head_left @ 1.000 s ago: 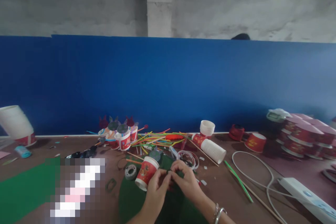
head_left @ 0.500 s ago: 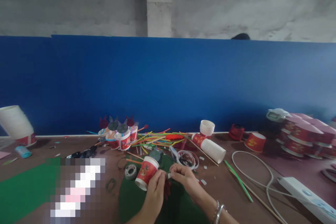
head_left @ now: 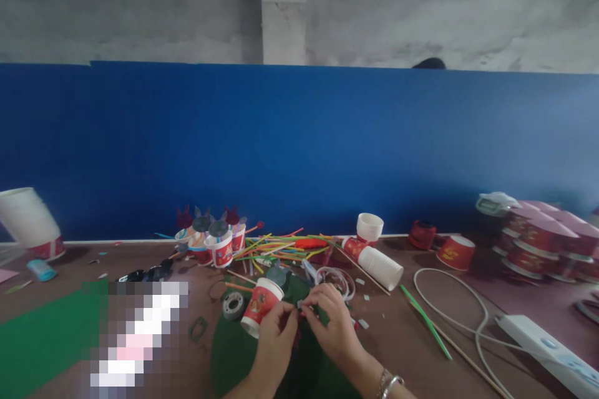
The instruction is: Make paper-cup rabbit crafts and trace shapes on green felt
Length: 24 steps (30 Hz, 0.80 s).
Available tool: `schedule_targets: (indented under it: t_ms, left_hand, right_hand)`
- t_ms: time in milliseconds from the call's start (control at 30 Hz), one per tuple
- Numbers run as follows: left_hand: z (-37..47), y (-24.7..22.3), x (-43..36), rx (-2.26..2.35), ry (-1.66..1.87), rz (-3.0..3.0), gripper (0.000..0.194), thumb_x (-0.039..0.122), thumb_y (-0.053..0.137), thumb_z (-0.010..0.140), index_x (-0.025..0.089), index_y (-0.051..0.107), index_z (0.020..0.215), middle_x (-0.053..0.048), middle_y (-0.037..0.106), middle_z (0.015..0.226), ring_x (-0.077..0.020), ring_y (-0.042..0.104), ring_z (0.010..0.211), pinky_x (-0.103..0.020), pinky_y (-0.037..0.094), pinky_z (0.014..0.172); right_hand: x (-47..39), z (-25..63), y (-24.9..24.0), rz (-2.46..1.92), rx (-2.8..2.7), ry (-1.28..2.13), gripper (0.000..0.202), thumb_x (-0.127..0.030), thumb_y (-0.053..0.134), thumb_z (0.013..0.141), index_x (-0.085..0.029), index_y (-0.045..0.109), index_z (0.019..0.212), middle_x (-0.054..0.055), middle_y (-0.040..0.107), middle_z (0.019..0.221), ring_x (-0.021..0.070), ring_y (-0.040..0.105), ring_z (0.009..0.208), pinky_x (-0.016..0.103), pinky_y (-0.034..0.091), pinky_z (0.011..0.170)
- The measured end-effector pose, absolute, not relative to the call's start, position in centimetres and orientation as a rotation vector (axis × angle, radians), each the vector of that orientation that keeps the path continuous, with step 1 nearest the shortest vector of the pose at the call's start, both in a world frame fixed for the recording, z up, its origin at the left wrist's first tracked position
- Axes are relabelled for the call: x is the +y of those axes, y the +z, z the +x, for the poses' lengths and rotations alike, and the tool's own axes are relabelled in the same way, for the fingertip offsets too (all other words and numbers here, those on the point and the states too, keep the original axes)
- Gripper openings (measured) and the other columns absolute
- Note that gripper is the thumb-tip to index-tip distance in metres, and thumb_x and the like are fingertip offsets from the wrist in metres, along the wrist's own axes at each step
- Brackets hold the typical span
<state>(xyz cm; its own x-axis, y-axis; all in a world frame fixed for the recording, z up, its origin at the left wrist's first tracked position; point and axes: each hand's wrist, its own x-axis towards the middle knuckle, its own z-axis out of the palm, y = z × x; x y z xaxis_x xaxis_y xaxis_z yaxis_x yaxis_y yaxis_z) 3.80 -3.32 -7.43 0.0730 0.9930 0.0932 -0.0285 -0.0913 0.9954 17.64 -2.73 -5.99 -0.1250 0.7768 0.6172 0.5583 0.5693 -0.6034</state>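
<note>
Both of my hands meet above a dark green round sheet (head_left: 234,355) near the table's front edge. My left hand (head_left: 277,338) is closed, its fingertips pinching something small and dark red that is mostly hidden. Just behind it a red and white paper cup (head_left: 262,307) lies tilted, touching or nearly touching the fingers. Fingertips of my right hand (head_left: 331,324) pinch a tiny whitish piece (head_left: 300,303) right beside the left fingertips. A roll of tape (head_left: 233,305) rests left of the cup.
Decorated cups (head_left: 219,248) stand behind, beside a pile of coloured sticks (head_left: 281,247). Stacked cups (head_left: 379,267) lie to the right. Farther right are a white cable (head_left: 482,305), a power strip (head_left: 547,346) and more red cups (head_left: 538,240). Green sheet (head_left: 51,336) at left.
My right hand has moved slightly left, bringing its fingertips and the whitish piece up against my left fingertips. My left hand has shifted only a little.
</note>
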Motion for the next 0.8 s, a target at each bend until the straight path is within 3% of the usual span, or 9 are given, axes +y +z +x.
schedule_targets:
  t_ms: [133, 467, 800]
  left_hand:
    - [3.8, -7.3, -3.5, 1.133, 1.214, 1.344, 0.028, 0.043, 0.051, 0.076, 0.016, 0.055, 0.069, 0.004, 0.047, 0.051, -0.0119, 0.045, 0.047, -0.022, 0.035, 0.045]
    - [3.6, -8.2, -3.6, 1.113, 1.222, 1.586, 0.025, 0.037, 0.044, 0.084, 0.016, 0.054, 0.073, 0.003, 0.046, 0.056, -0.0121, 0.044, 0.052, -0.022, 0.034, 0.048]
    - [3.7, -7.7, -3.8, 1.135, 1.22, 1.53, 0.026, 0.04, 0.046, 0.083, 0.017, 0.053, 0.073, 0.002, 0.048, 0.056, -0.0131, 0.049, 0.052, -0.022, 0.038, 0.048]
  right_hand:
    - [-3.0, 17.5, -5.8, -1.123, -1.904, 0.148, 0.012, -0.018, 0.056, 0.083, -0.021, 0.066, 0.077, 0.004, 0.064, 0.077, 0.019, 0.055, 0.076, 0.034, 0.038, 0.074]
    - [-3.2, 17.6, -5.3, -1.181, -1.962, 0.291, 0.015, -0.018, 0.052, 0.084, -0.02, 0.063, 0.073, 0.003, 0.066, 0.078, 0.0178, 0.058, 0.077, 0.033, 0.036, 0.08]
    - [-1.6, 18.6, -6.3, -1.333, -1.74, 0.261, 0.016, -0.02, 0.045, 0.083, -0.018, 0.056, 0.073, 0.005, 0.063, 0.075, 0.0191, 0.057, 0.074, 0.029, 0.043, 0.07]
